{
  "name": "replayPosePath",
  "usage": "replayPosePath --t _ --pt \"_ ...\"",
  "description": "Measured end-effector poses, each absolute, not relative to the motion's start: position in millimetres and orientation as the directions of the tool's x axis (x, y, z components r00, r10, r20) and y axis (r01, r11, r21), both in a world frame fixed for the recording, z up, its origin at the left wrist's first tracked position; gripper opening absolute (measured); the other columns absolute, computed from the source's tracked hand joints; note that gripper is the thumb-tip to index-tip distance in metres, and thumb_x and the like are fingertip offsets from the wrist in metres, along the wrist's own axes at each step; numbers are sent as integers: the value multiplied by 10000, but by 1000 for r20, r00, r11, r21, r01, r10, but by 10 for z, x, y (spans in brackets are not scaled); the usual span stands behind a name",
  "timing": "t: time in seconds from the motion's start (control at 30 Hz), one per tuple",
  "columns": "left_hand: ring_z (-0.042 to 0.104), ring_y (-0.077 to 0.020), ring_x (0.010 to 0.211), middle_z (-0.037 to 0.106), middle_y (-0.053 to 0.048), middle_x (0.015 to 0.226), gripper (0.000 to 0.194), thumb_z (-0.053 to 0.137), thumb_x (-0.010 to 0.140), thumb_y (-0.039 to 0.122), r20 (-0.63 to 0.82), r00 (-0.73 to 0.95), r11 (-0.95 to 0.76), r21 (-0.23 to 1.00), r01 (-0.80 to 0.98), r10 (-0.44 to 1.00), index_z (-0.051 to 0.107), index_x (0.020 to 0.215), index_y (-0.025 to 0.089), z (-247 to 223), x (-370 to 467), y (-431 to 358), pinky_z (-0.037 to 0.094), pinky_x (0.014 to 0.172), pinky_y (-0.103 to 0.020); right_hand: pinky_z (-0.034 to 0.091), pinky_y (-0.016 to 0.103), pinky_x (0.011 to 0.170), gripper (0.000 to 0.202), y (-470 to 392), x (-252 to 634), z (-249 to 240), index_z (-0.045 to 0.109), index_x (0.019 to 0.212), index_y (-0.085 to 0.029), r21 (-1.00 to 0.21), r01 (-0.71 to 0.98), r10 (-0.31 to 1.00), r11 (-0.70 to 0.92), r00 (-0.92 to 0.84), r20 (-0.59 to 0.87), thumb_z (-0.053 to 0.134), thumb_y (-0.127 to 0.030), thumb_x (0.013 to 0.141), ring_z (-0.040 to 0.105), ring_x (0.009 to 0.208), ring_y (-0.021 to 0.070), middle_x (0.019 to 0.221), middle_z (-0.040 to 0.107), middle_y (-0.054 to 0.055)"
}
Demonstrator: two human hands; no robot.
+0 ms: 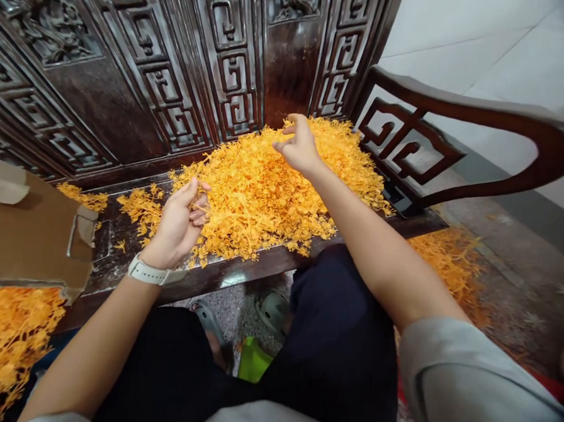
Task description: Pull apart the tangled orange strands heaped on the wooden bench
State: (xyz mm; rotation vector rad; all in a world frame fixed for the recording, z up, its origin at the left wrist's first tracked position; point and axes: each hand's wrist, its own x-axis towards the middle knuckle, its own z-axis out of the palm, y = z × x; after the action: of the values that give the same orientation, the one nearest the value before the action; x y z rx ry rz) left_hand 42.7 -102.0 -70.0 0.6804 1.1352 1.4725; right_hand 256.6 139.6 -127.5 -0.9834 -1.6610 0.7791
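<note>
A large heap of small orange branching pieces [264,191], like plastic flower parts, covers the dark wooden bench seat [231,281]. My left hand [180,221], with a pale watch strap on its wrist, is at the left edge of the heap. Its fingers are curled, and a thin orange piece [199,207] shows between them. Over the back of the heap reaches my right hand [299,144], thumb and fingers apart and bent. I see nothing held in it.
A cardboard box [30,235] stands on the left end of the bench, with more orange pieces [10,341] below it. The carved backrest [233,63] rises behind, and a curved armrest [495,121] closes the right side. Further orange pieces [454,264] lie beyond the bench at right.
</note>
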Motion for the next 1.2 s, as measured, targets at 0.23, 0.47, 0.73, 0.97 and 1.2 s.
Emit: replayPosePath --t 0.23,0.47,0.73,0.97,1.2 --pt "434 -28 488 517 40 708 196 724 1013 343 -97 -379 -117 855 -505 920 672 959 162 -780 263 -808 392 466 -135 534 277 656 507 510 2202 -796 678 981 -177 -974 121 539 191 -843 0 542 -662 1036 638 749 148 902 724 83" --pt "602 -97 673 670 -27 883 168 783 962 315 83 -476 -267 904 -334 876 721 1039 179 -896 122 -671 527 574 -188 311 253 527 358 499 2070 -856 613 848 -204 -989 -8 708 151 -697 113 606 -491 1063 400 529 92 607 466 -57" --pt "365 -23 451 634 -3 810 117 598 1076 254 39 -428 -174 944 -279 903 691 1039 194 -775 265 -772 333 426 -134 261 274 595 451 643 2023 -863 490 597 -183 -957 -17 867 288 -419 269 633 -276 1014 338 601 94 614 400 -38" --pt "306 -40 394 403 79 575 247 386 1134 156 -188 -279 19 858 -513 942 571 973 181 -681 346 -715 238 391 -137 165 258 488 388 617 1823 -860 510 634 -208 -997 -56 957 -54 -288 -36 617 -316 990 250 497 90 537 310 -62" --pt "243 -49 361 354 103 553 216 416 1129 179 -251 -230 103 853 -512 940 562 972 197 -636 445 -965 221 356 -135 163 226 467 312 1080 2125 -787 424 752 -241 -962 -234 978 -139 123 -171 495 -307 1048 206 480 87 556 245 -94"
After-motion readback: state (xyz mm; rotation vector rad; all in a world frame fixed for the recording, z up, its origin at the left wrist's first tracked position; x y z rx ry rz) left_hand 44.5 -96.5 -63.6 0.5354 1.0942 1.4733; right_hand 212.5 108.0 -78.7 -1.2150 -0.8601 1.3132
